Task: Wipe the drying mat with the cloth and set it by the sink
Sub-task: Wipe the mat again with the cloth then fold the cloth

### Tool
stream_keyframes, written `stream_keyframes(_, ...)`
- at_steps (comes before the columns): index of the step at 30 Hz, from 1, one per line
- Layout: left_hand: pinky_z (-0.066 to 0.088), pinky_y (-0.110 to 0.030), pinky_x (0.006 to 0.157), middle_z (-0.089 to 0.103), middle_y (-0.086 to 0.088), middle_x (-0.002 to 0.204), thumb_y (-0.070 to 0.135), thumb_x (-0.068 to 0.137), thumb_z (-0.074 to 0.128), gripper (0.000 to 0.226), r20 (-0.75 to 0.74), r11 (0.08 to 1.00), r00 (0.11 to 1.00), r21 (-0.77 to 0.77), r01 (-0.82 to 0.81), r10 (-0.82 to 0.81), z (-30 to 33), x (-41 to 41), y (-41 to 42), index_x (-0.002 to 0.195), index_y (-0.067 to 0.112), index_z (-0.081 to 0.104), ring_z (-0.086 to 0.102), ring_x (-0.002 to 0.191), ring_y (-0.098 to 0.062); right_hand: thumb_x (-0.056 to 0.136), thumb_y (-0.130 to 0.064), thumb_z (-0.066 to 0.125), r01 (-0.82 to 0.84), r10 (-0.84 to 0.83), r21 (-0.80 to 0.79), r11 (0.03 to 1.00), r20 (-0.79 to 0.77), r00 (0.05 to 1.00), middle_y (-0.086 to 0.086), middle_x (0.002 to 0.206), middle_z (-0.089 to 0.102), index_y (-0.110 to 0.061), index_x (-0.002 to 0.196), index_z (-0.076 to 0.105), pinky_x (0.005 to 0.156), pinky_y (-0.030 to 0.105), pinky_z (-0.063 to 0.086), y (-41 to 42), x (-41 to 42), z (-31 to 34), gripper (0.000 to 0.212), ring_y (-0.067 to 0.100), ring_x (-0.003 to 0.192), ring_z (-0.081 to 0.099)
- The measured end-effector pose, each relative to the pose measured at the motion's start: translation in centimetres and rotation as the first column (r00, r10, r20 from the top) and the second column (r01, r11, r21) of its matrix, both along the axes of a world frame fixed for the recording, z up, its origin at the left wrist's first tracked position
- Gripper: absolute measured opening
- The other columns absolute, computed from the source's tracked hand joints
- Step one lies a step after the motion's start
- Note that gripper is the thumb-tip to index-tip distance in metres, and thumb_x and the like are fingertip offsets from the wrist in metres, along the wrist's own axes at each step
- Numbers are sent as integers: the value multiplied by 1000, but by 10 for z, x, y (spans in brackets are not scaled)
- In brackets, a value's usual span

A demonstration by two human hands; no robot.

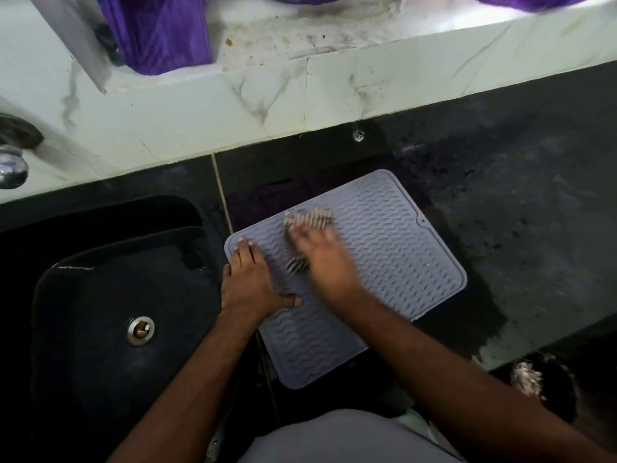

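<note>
A grey ribbed drying mat [394, 248] lies on the black counter just right of the sink, turned at an angle. My left hand [248, 282] presses flat on the mat's left edge, fingers spread. My right hand [322, 259] is on the middle of the mat, blurred, closed over a striped grey-and-white cloth [309, 220] that shows above and below the fingers. The cloth touches the mat's surface.
A black sink [110, 295] with a metal drain [140, 330] lies to the left. A chrome tap [11, 162] sits at the far left. White marble backsplash [300, 95] runs behind, with purple bags [160, 35] above. The counter [534, 212] around the mat looks wet.
</note>
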State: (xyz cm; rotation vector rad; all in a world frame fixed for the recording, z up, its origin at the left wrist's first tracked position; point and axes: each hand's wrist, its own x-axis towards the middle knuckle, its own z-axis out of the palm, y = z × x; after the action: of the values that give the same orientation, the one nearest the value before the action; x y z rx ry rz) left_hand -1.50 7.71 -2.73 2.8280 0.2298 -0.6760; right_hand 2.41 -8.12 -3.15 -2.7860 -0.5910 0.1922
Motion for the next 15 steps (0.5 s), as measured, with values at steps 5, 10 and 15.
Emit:
stream_keyframes(5,13,-49,126,-11,-17,168,87,53,73,160,-10,999,1000,-45,-8,7,1,-2,3,159,1,-10,-3,156,-32,91,-20,62,-157,165,-66,985,153,974,-4,150,52,-26,139,58,81,39,48,-27,-3,-32,49,29,101,51)
stream_keyframes(10,14,-51,126,-10,-17,168,87,55,73,158,10,998,1000,-67,-7,7,6,-5,4,159,1,-10,-2,156,-33,100,-23,49,7,15,-96,995,229,973,-3,143,59,-25,138,61,82,22,21,-118,36,-22,40,18,101,35)
stream_keyframes(15,12,-51,126,-10,-18,168,85,58,74,155,15,998,1000,-59,-2,3,9,-7,0,159,1,-9,-2,156,-34,103,-15,48,292,-262,-210,933,157,952,-13,153,46,-38,146,48,82,26,28,-147,56,-6,48,22,103,39)
